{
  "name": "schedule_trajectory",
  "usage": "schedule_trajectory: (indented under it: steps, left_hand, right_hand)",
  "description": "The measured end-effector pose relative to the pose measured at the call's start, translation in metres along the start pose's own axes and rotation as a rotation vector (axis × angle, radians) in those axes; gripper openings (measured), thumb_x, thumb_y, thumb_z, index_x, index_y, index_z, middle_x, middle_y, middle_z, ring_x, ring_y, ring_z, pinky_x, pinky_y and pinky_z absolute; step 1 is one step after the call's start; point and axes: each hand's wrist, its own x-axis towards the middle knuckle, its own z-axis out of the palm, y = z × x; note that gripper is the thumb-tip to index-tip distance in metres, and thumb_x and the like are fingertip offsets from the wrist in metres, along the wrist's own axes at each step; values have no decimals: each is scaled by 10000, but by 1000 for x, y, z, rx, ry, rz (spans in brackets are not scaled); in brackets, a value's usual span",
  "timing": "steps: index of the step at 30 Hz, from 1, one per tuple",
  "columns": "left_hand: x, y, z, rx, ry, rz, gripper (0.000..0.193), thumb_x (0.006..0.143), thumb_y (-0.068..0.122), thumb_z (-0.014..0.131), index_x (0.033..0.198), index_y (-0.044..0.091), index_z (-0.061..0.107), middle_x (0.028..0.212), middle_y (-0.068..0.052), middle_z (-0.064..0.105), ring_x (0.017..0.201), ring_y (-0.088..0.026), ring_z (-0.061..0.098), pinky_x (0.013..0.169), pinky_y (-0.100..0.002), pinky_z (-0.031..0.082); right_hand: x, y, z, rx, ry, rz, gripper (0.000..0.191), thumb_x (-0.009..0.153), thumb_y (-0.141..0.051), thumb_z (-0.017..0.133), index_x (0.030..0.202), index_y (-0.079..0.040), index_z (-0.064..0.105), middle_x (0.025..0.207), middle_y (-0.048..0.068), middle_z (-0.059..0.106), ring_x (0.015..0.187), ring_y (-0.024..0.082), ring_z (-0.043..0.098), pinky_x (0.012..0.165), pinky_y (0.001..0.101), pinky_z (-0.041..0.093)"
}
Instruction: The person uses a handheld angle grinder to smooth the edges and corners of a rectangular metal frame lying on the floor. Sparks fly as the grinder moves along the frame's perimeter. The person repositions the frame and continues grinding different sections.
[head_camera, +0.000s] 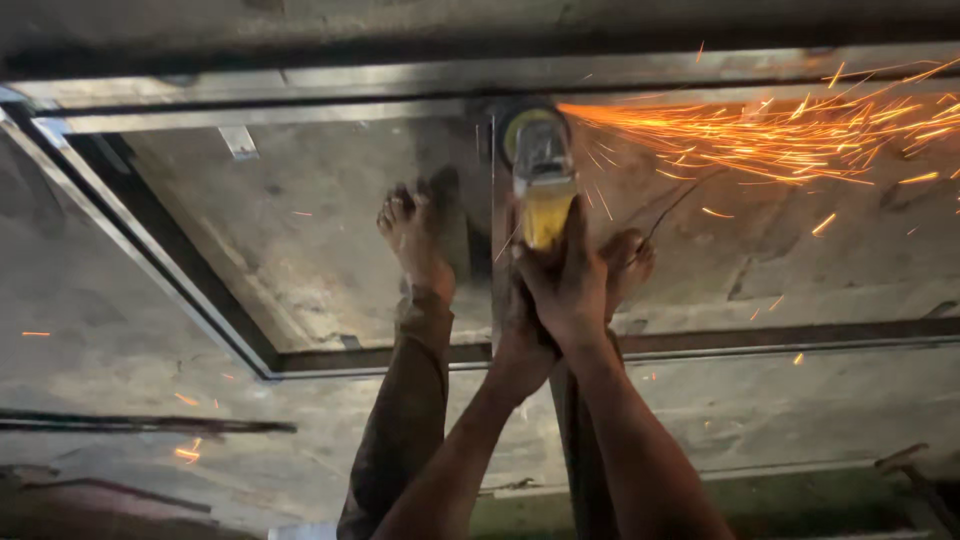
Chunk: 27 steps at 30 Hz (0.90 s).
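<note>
Both of my hands grip a yellow angle grinder (543, 190). My right hand (572, 280) wraps over the top of its body. My left hand (520, 330) clasps it from below and is partly hidden under the right. The grinder's disc (520, 125) touches the far bar of a steel frame (300, 80) lying on the floor. A stream of orange sparks (780, 135) shoots off to the right. My bare left foot (415, 245) rests inside the frame. My right foot (630, 262) shows just behind my hands.
The steel frame's left bar (150, 260) and near bar (800, 338) lie on a concrete floor (320, 220). A centre bar (498, 250) runs toward me under the grinder. A thin dark rod (150, 425) lies at the left. Stray sparks dot the floor.
</note>
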Motion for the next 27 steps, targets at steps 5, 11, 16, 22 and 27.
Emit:
schedule_trajectory:
  steps: [5,11,16,22,27]
  left_hand:
    - [-1,0,6,-381,-26,59,683,952,-45,628,1532,23,273,1468,-131,477,1334,-246,520,1103,-369,490]
    - [1,-7,10,-416,-90,-168,640,897,-58,610,1476,24,350,1355,-166,573,1188,-253,584,965,-381,539]
    - [-1,1,8,-478,-64,-43,689,1005,46,579,1574,73,191,1494,-132,499,1329,-237,531,1112,-355,462]
    - [-6,5,5,-177,-129,-271,638,911,124,672,1477,9,403,1301,-194,666,1168,-270,671,984,-365,540]
    - [-7,-4,5,-70,-51,28,629,912,40,699,1476,-6,423,1411,-205,609,1300,-257,597,1077,-372,504]
  right_hand:
    - [-2,-5,-4,129,-1,-79,881,922,-262,784,1591,56,307,1050,212,734,929,298,769,785,385,594]
    - [-3,6,-2,119,-27,170,909,875,-262,790,1590,15,301,772,169,698,674,272,697,668,369,567]
    - [-4,13,-2,56,41,-177,879,923,-246,790,1609,31,316,1097,210,716,935,282,736,805,360,585]
    - [-1,6,-5,87,-47,171,927,853,-298,790,1579,8,301,910,200,731,787,283,749,739,381,591]
    - [1,-4,-8,77,-33,-3,864,907,-274,772,1588,7,321,1079,226,736,961,291,760,807,388,591]
